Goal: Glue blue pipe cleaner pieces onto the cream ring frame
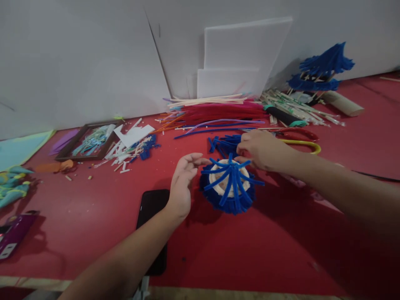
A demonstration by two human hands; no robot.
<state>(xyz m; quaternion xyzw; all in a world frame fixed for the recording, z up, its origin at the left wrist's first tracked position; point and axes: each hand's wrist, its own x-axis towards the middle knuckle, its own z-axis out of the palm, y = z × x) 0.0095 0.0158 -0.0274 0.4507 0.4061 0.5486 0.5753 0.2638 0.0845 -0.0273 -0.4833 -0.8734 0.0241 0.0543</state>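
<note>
A small round piece point(218, 177) stands on the red table, with a cream ring on top and a blue fuzzy fringe around it. Blue pipe cleaner strips point(233, 179) spread outward from its raised centre. My left hand point(184, 179) is beside its left edge, fingers loosely curved and apart, fingertips close to a strip; whether they touch it I cannot tell. Just behind the piece, my right hand point(259, 149) has its fingers curled at a pile of cut blue pipe cleaner pieces point(226, 144). Whatever its fingertips hold is hidden.
Long coloured pipe cleaners point(218, 111) lie along the wall. Scissors with red and yellow handles point(301, 143) sit behind my right forearm. A black phone point(153, 208) lies under my left arm. Farther off are a blue-roofed model point(325, 66), wrapped sticks point(293, 106) and a brown frame point(81, 154).
</note>
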